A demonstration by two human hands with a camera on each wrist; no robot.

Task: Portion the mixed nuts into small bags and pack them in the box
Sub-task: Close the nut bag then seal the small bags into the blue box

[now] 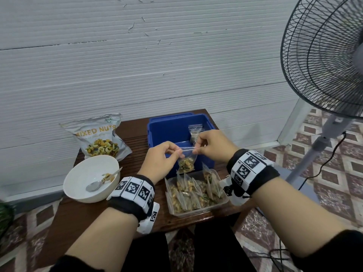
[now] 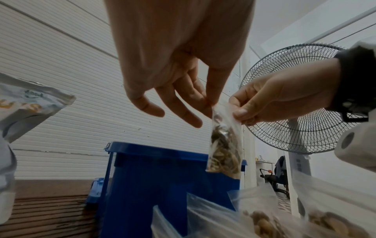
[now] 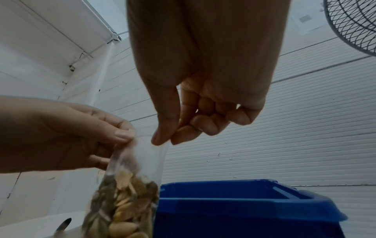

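L hand & R hand both pinch top strip of one small clear bag, thumb + forefinger each, at opposite ends of the seal; other L fingers hang loose, R ones curl into palm. Bag hangs upright between hands, lower half full of mixed nuts, held in air over near edge of blue box and above the clear tray. Box at 12 o'clock from grip, lid off; a few filled bags stand inside at its right wall. Tray at 6 o'clock, packed w/ upright filled bags. White bowl at 8 o'clock, metal spoon in it plus a few nuts. Mixed nuts pouch at 10 o'clock, leaning on wall. All on dark wood table. Standing fan at 2 o'clock, on floor.
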